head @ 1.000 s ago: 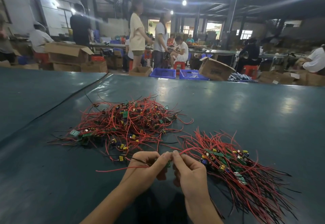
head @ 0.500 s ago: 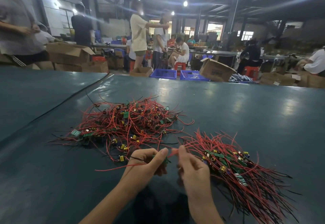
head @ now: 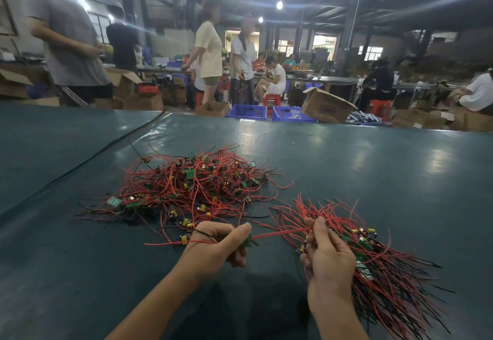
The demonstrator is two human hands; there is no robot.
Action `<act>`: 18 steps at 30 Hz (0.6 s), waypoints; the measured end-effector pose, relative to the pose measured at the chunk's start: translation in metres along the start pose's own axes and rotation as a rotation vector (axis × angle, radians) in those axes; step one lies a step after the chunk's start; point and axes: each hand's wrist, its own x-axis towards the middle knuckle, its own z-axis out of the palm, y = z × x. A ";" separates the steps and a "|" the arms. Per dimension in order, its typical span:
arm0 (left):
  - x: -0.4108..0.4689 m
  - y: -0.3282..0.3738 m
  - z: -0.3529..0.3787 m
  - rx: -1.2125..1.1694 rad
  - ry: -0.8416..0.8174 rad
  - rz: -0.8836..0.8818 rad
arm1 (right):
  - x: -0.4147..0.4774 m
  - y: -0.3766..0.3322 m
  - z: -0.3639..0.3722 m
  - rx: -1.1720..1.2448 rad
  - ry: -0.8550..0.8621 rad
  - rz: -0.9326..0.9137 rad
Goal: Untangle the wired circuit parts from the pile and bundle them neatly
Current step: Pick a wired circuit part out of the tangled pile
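Note:
A tangled pile (head: 192,190) of small green circuit boards with red and black wires lies in the middle of the dark green table (head: 373,179). To its right, an aligned bundle (head: 378,267) of the same parts fans toward the near right. My left hand (head: 221,243) grips one small green board (head: 248,241), with a black wire looped over its back. A red wire (head: 280,233) stretches from that board to my right hand (head: 325,251), which pinches it between thumb and fingertips just over the bundle.
Beyond the table's far edge stand two blue crates (head: 246,111), cardboard boxes (head: 326,105) and red stools. Several people stand or sit there; one in a grey shirt (head: 69,46) is close at the left. A seam (head: 106,150) runs across the table's left side.
My hands were touching in front of me and have drawn apart. The right hand has slid rightward along the red wire to the bundle, pulling it straight. A person in grey walked in at left.

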 end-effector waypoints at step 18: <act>0.007 -0.007 -0.003 -0.650 0.059 -0.153 | -0.007 -0.005 0.003 0.208 -0.063 -0.049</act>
